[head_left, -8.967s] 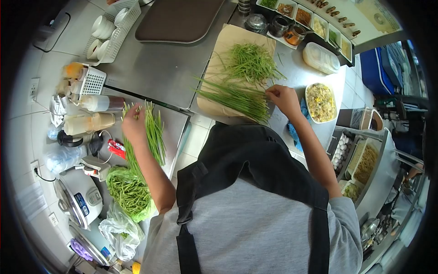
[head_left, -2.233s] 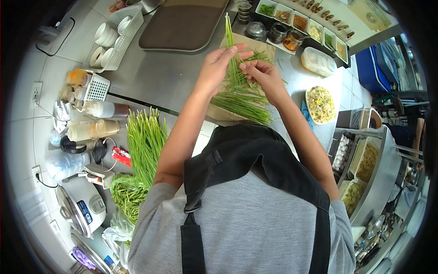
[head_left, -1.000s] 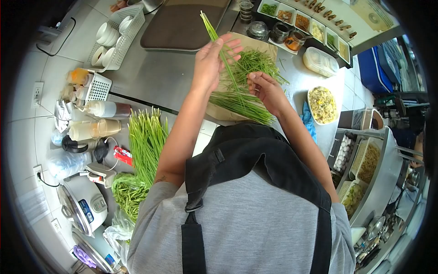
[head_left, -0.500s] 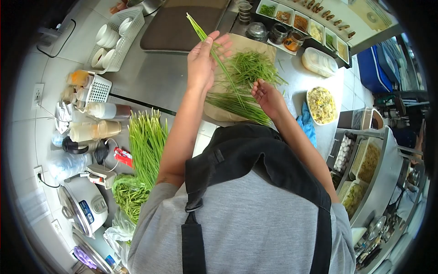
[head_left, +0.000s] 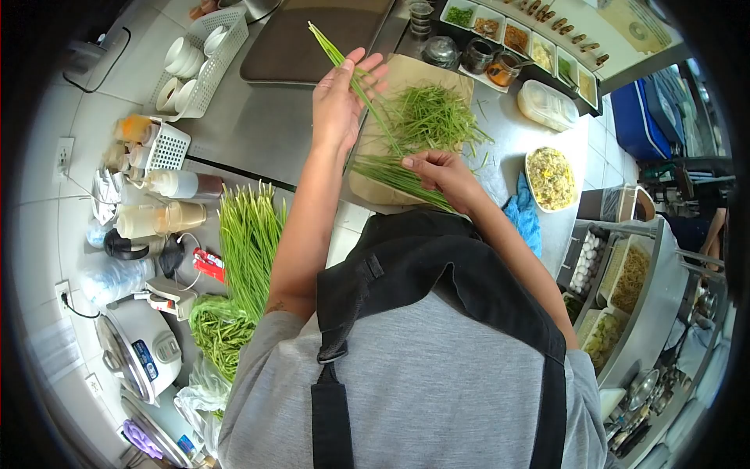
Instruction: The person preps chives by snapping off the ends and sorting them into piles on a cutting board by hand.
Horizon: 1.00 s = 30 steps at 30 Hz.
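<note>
My left hand (head_left: 341, 98) holds a few long garlic chives (head_left: 326, 43) between thumb and palm, with its other fingers spread. Their pale ends point up and away; the green lengths slant down to my right hand (head_left: 447, 178). That hand is closed in a pinch at the lower part of the stalks. Beneath it, a flat bunch of chives (head_left: 391, 173) lies on the near part of a brown board (head_left: 383, 78). Farther back on the board is a loose heap of thin green pieces (head_left: 437, 117).
A large upright bunch of chives (head_left: 250, 242) and a bag of green stalks (head_left: 215, 332) stand left. Right are a tub of rice-like food (head_left: 551, 180), a blue cloth (head_left: 522, 215) and a lidded container (head_left: 547, 106). A dark tray (head_left: 312, 43) lies at the back.
My right hand has moved left and toward me, from beside the heap to the lower ends of the held chives. My left hand has shifted slightly left and away.
</note>
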Available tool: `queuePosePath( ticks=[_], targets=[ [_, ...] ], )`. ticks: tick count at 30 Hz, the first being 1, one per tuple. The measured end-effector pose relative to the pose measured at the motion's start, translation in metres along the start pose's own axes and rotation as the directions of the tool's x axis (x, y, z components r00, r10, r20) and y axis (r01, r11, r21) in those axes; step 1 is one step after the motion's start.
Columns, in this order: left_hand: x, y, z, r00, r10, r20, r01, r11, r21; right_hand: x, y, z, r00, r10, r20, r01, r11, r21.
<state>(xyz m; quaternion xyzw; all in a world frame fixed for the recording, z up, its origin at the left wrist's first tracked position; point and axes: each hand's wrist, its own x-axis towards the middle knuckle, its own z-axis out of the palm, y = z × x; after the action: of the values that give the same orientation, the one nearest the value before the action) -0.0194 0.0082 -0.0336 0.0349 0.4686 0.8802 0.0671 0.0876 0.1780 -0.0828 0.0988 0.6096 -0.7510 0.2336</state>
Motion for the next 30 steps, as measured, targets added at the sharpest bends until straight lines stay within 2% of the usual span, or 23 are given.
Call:
queuePosePath(
  ticks=[1, 4, 7, 10, 11, 13, 16, 17, 18, 19, 20, 22, 23, 25, 26, 28, 29, 30],
  targets=[
    [-0.001, 0.000, 0.000, 1.000, 0.001, -0.003, -0.001, 1.000, -0.003, 0.000, 0.001, 0.001, 1.000, -0.005, -0.017, 0.005, 1.000, -0.003],
    [-0.008, 0.006, 0.004, 0.998, 0.029, -0.056, -0.030, 0.999, -0.014, 0.008, 0.011, -0.010, 0.998, 0.048, 0.035, -0.054, 0.981, 0.187],
    [-0.021, 0.016, 0.004, 0.988, 0.126, -0.090, -0.126, 0.992, 0.002, 0.021, 0.022, -0.016, 0.990, 0.128, 0.064, -0.141, 0.803, 0.579],
    [-0.039, 0.037, -0.007, 0.960, 0.232, -0.157, -0.221, 0.972, 0.084, 0.025, 0.030, -0.018, 0.978, 0.199, 0.065, -0.192, 0.727, 0.659],
    [-0.046, 0.044, -0.015, 0.946, 0.265, -0.185, -0.246, 0.962, 0.122, 0.027, 0.029, -0.020, 0.985, 0.159, 0.067, -0.165, 0.748, 0.643],
    [-0.068, 0.056, -0.040, 0.947, 0.214, -0.240, -0.142, 0.948, 0.286, 0.036, 0.020, -0.028, 0.994, 0.080, 0.075, -0.109, 0.786, 0.609],
    [-0.111, 0.067, -0.085, 0.909, 0.128, -0.396, 0.145, 0.794, 0.591, 0.057, -0.005, -0.043, 0.991, -0.079, -0.110, 0.107, 0.957, 0.270],
    [-0.124, 0.065, -0.104, 0.888, 0.153, -0.433, 0.202, 0.718, 0.666, 0.064, -0.011, -0.052, 0.963, -0.199, -0.183, 0.174, 0.974, -0.143],
    [-0.138, 0.061, -0.126, 0.865, 0.184, -0.467, 0.259, 0.633, 0.730, 0.070, -0.017, -0.065, 0.922, -0.334, -0.194, 0.186, 0.824, -0.535],
    [-0.153, 0.056, -0.152, 0.848, 0.240, -0.473, 0.333, 0.453, 0.827, 0.072, -0.019, -0.075, 0.876, -0.460, -0.144, 0.143, 0.532, -0.835],
    [-0.168, 0.051, -0.177, 0.834, 0.297, -0.465, 0.400, 0.254, 0.880, 0.070, -0.018, -0.083, 0.844, -0.522, -0.125, 0.190, 0.507, -0.841],
    [-0.193, 0.041, -0.219, 0.841, 0.367, -0.398, 0.446, -0.051, 0.894, 0.065, -0.014, -0.097, 0.766, -0.638, -0.082, 0.281, 0.446, -0.850],
    [-0.200, 0.041, -0.221, 0.848, 0.390, -0.359, 0.460, -0.203, 0.864, 0.057, -0.014, -0.098, 0.812, -0.576, -0.094, 0.248, 0.486, -0.838],
    [-0.208, 0.046, -0.210, 0.855, 0.415, -0.310, 0.458, -0.326, 0.827, 0.031, -0.009, -0.098, 0.889, -0.443, -0.114, 0.173, 0.557, -0.812],
    [-0.209, 0.049, -0.203, 0.859, 0.425, -0.283, 0.456, -0.386, 0.802, 0.021, -0.004, -0.100, 0.897, -0.432, -0.095, 0.167, 0.531, -0.831],
    [-0.200, 0.050, -0.205, 0.874, 0.432, -0.223, 0.349, -0.239, 0.906, 0.004, 0.010, -0.103, 0.910, -0.410, -0.057, 0.160, 0.476, -0.865],
    [-0.187, 0.054, -0.191, 0.878, 0.440, -0.191, 0.285, -0.160, 0.945, -0.001, 0.020, -0.106, 0.887, -0.461, -0.031, 0.192, 0.428, -0.883],
    [-0.175, 0.052, -0.171, 0.892, 0.345, -0.292, 0.244, 0.178, 0.953, -0.004, 0.029, -0.108, 0.879, -0.475, -0.028, 0.188, 0.402, -0.896]
  ],
)
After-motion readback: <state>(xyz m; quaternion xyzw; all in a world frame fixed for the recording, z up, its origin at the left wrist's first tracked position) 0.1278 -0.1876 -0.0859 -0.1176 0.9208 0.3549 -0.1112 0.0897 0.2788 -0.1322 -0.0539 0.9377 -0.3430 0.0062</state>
